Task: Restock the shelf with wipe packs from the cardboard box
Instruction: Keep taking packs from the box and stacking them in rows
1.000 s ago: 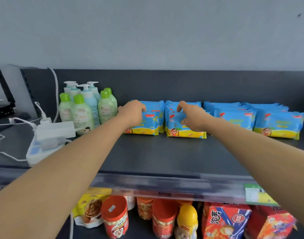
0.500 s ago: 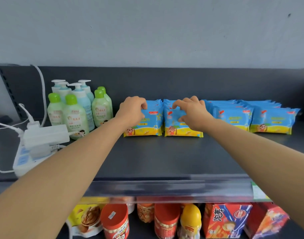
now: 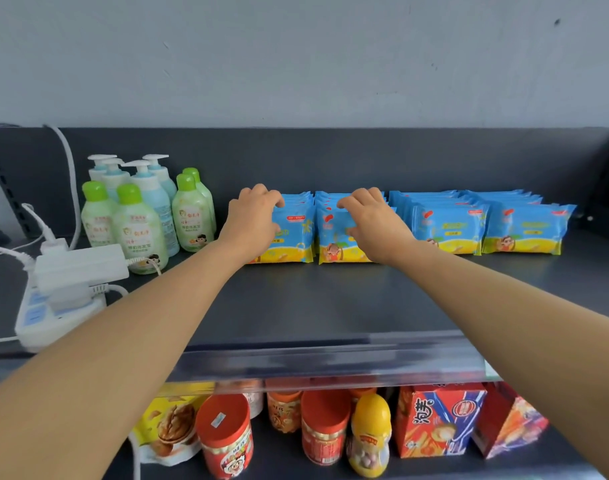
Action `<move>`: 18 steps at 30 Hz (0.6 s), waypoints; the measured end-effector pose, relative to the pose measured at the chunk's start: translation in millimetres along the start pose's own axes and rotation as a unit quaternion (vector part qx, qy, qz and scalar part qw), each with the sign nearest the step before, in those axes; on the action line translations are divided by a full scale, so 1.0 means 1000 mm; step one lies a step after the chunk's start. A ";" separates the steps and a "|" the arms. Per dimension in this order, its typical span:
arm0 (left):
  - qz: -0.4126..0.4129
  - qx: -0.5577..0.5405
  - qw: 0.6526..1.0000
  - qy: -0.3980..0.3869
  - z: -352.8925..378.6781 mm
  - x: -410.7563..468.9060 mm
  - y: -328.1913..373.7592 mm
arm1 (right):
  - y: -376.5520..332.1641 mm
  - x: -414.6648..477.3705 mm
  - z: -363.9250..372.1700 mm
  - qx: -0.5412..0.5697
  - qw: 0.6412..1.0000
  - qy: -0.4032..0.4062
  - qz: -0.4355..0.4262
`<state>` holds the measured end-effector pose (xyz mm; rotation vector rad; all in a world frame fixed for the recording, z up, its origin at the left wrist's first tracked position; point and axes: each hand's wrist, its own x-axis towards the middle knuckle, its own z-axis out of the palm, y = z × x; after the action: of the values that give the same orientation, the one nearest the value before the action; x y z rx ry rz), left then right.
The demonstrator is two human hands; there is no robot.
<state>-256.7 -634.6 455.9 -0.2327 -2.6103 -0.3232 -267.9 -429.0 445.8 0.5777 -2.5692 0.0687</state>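
Note:
Blue and yellow wipe packs stand in four rows at the back of the dark top shelf (image 3: 330, 299). My left hand (image 3: 253, 220) curls its fingers over the top edge of the front pack of the leftmost row (image 3: 292, 237). My right hand (image 3: 375, 225) grips the front pack of the second row (image 3: 330, 244), fingers on its top edge and thumb on its face. Two more rows (image 3: 448, 226) (image 3: 524, 230) stand untouched to the right. The cardboard box is not in view.
Green and blue pump bottles (image 3: 140, 216) stand left of the packs. A white power strip with plugs and cables (image 3: 64, 289) lies at the shelf's left end. Red-lidded jars (image 3: 225, 434) and snack boxes (image 3: 438, 420) fill the lower shelf.
Both hands have shifted from the packs' faces up to their top edges, and the front packs stand more upright. The view has drifted slightly.

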 end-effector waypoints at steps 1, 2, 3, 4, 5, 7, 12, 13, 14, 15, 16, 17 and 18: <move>0.001 0.007 1.000 0.006 -0.001 -0.002 0.002 | 0.000 -0.002 -0.002 0.001 1.000 0.012 -0.001; 0.004 0.009 1.000 0.013 -0.002 -0.003 0.005 | 0.000 -0.005 -0.004 0.006 1.000 0.023 -0.001; 0.007 0.004 1.000 0.020 -0.004 -0.005 0.010 | 0.000 -0.008 -0.007 0.013 0.999 0.031 -0.001; 0.012 -0.007 1.000 0.025 -0.006 -0.007 0.015 | 0.000 -0.011 -0.010 0.020 0.999 0.037 -0.002; 0.018 -0.019 0.999 0.030 -0.008 -0.009 0.022 | 0.001 -0.016 -0.014 0.026 0.999 0.043 -0.004; 0.032 -0.049 0.998 0.031 -0.013 -0.013 0.039 | 0.004 -0.026 -0.024 0.036 0.998 0.060 -0.002; 0.100 -0.167 0.981 0.014 -0.016 -0.030 0.109 | 0.032 -0.077 -0.055 0.037 0.993 0.107 0.033; 0.127 -0.190 0.974 0.005 -0.014 -0.034 0.127 | 0.041 -0.091 -0.061 0.034 0.992 0.116 0.045; 0.156 -0.213 0.965 -0.007 -0.011 -0.039 0.147 | 0.049 -0.107 -0.067 0.030 0.990 0.126 0.058; 0.185 -0.233 0.954 -0.021 -0.007 -0.045 0.167 | 0.058 -0.125 -0.073 0.023 0.988 0.134 0.072; 0.215 -0.251 0.943 -0.039 -0.003 -0.050 0.189 | 0.068 -0.144 -0.078 0.012 0.986 0.141 0.087; 0.243 -0.267 0.931 -0.057 0.001 -0.056 0.211 | 0.078 -0.165 -0.082 -0.001 0.984 0.142 0.106; 0.269 -0.283 0.917 -0.076 0.007 -0.062 0.233 | 0.087 -0.187 -0.087 -0.013 0.982 0.140 0.130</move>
<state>-154.6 -416.2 462.2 -1.1850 -2.3994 -0.8757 -116.5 -263.5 436.5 0.2028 -2.3505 0.1912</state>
